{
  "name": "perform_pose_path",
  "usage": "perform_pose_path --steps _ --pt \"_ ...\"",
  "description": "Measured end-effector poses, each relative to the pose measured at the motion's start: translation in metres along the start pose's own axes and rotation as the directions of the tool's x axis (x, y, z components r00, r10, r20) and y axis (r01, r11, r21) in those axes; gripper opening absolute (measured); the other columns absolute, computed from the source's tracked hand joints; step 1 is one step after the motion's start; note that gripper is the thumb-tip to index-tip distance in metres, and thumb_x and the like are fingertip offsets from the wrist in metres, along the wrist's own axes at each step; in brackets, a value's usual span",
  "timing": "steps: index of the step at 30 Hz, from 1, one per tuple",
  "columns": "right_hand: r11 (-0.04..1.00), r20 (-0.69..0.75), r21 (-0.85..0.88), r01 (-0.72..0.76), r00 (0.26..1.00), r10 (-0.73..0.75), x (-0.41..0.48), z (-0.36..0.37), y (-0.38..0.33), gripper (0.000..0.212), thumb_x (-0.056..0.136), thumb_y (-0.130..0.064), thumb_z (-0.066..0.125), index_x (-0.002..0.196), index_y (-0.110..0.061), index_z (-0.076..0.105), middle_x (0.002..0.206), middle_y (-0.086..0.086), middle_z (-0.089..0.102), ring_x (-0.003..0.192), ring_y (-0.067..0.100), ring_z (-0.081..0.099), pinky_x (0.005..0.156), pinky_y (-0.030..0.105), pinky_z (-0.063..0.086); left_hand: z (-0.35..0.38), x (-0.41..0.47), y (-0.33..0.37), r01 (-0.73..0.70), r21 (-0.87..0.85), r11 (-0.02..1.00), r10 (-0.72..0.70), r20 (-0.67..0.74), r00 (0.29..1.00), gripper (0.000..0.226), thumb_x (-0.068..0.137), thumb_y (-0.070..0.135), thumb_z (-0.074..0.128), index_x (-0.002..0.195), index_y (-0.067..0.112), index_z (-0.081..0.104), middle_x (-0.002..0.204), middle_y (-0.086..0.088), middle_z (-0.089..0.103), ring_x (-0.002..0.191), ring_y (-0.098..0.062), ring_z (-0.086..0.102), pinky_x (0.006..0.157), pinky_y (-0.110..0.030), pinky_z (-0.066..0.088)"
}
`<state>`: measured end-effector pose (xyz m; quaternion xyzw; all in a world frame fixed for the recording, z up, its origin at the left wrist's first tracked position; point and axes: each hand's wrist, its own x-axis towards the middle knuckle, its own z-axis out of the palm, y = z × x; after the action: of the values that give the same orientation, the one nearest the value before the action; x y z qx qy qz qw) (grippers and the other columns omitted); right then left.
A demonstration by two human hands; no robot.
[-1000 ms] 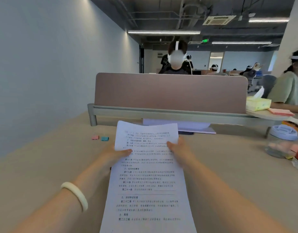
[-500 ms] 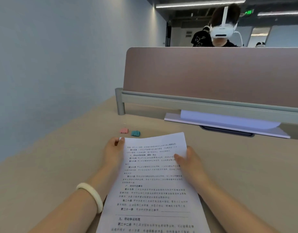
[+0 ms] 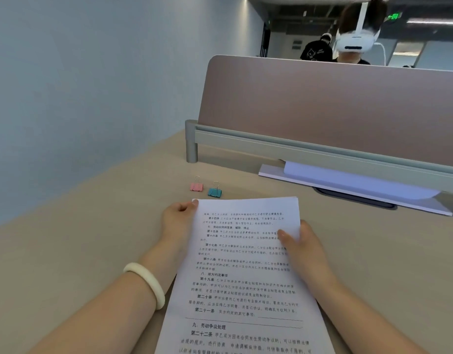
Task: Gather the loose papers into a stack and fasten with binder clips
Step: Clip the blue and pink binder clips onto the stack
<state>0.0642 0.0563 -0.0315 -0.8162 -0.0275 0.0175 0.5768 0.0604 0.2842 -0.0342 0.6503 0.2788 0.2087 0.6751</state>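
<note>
Since the earlier frame, the left hand (image 3: 178, 221) had been slid up to the top left corner of the paper stack (image 3: 243, 272), pinching it, while the right hand (image 3: 300, 247) was clasped on its right edge. Pink (image 3: 196, 186) and teal (image 3: 215, 192) binder clips were left untouched just above, on the open beige desk (image 3: 80, 241) below the divider panel (image 3: 330, 106).

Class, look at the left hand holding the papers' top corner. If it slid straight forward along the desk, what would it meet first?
Probably the pink binder clip, just beyond the left hand; the blue binder clip sits slightly right. Depth is uncertain.
</note>
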Motion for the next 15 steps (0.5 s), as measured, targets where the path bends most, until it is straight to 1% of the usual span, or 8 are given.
perform_pose_path --steps 2,4,6,7,8,10,12,15 --pt "1.0 -0.007 -0.005 -0.013 1.0 0.013 0.0 -0.001 0.001 0.016 0.094 -0.017 0.054 0.109 -0.017 0.05 0.1 -0.003 0.064 0.078 0.002 0.059 0.056 0.017 0.041 0.0 0.0 0.0 -0.008 -0.023 1.0 0.008 -0.006 1.0 0.018 0.091 0.023 0.057 0.082 0.009 0.062 0.067 -0.001 0.055 0.061 -0.015 0.046 0.056 -0.025 0.039" --pt "1.0 -0.012 0.014 -0.026 1.0 0.026 0.001 -0.004 -0.003 0.031 0.09 -0.015 0.06 0.118 -0.017 0.047 0.112 0.002 0.06 0.082 0.006 0.059 0.062 0.02 0.045 0.0 0.0 -0.001 -0.02 -0.03 0.999 0.019 -0.014 1.0 0.017 0.091 0.022 0.057 0.083 0.008 0.062 0.067 0.0 0.055 0.061 -0.015 0.047 0.055 -0.025 0.039" --pt "0.994 -0.11 -0.107 0.029 0.993 -0.041 0.013 -0.009 -0.008 0.057 0.085 -0.016 0.068 0.135 -0.015 0.041 0.125 0.003 0.049 0.1 0.015 0.055 0.084 0.028 0.048 0.001 0.003 -0.003 -0.039 -0.037 0.999 0.038 -0.008 0.999 0.019 0.092 0.02 0.057 0.086 0.004 0.064 0.072 -0.003 0.059 0.066 -0.018 0.051 0.06 -0.027 0.044" --pt "0.975 -0.164 -0.212 0.072 0.981 -0.108 0.022 -0.01 -0.012 0.064 0.083 -0.02 0.071 0.139 -0.015 0.04 0.13 0.004 0.044 0.111 0.02 0.051 0.096 0.034 0.045 0.002 0.003 -0.003 -0.054 -0.031 0.998 0.054 -0.003 0.999 0.02 0.092 0.019 0.057 0.09 0.001 0.065 0.076 -0.005 0.062 0.069 -0.019 0.053 0.064 -0.03 0.046" --pt "0.945 -0.183 -0.302 0.129 0.965 -0.19 0.031 -0.008 -0.019 0.062 0.082 -0.025 0.071 0.137 -0.016 0.044 0.132 0.004 0.044 0.118 0.023 0.047 0.104 0.038 0.04 0.003 0.004 -0.004 -0.072 -0.022 0.997 0.072 -0.001 0.997 0.021 0.092 0.019 0.057 0.094 0.0 0.066 0.079 -0.007 0.063 0.072 -0.019 0.055 0.069 -0.032 0.048" --pt "0.886 -0.087 -0.382 0.262 0.945 -0.317 0.051 0.004 -0.039 0.042 0.085 -0.033 0.067 0.123 -0.019 0.059 0.127 0.0 0.054 0.12 0.021 0.049 0.105 0.037 0.038 0.005 0.005 -0.004 -0.101 -0.016 0.995 0.101 -0.009 0.995 0.02 0.092 0.017 0.056 0.097 -0.001 0.065 0.082 -0.007 0.063 0.073 -0.019 0.056 0.071 -0.031 0.047" --pt "0.854 0.095 -0.405 0.327 0.944 -0.316 0.075 0.031 -0.059 0.027 0.088 -0.036 0.062 0.11 -0.02 0.068 0.116 -0.004 0.064 0.109 0.016 0.057 0.098 0.033 0.043 0.006 0.007 -0.005 -0.121 -0.003 0.993 0.121 -0.022 0.992 0.017 0.092 0.016 0.056 0.096 0.002 0.064 0.08 -0.004 0.062 0.071 -0.016 0.054 0.069 -0.026 0.046" --pt "0.811 0.286 -0.461 0.359 0.926 -0.247 0.112 0.08 -0.076 0.036 0.09 -0.039 0.059 0.115 -0.014 0.067 0.12 0.0 0.065 0.111 0.017 0.058 0.096 0.034 0.045 0.007 0.008 -0.007 -0.137 0.011 0.991 0.137 -0.03 0.99 0.013 0.092 0.017 0.056 0.092 0.006 0.063 0.072 0.001 0.057 0.066 -0.013 0.051 0.061 -0.022 0.043"
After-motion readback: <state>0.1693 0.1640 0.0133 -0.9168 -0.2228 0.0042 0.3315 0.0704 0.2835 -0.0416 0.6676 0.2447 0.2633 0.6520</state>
